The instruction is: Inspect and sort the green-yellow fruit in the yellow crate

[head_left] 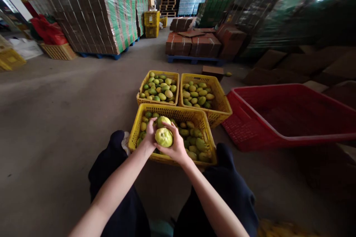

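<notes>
Between my knees stands a yellow plastic crate (144, 118) filled with several green-yellow mangoes. Above it, my right hand (175, 147) cups a yellow-green mango (164, 137) from below and from the right. My left hand (150, 136) holds the same fruit from the left, and its fingers also touch a second mango (163, 120) just behind. Two more yellow crates of mangoes, one on the left (158, 75) and one on the right (219, 100), stand side by side just beyond the near crate.
A large empty red crate (278, 89) lies to the right. Shrink-wrapped pallets of flat cartons (94, 11) stand at the back left, and stacked brown boxes on a blue pallet (194, 44) ahead. Bare concrete floor (55, 111) spreads to the left.
</notes>
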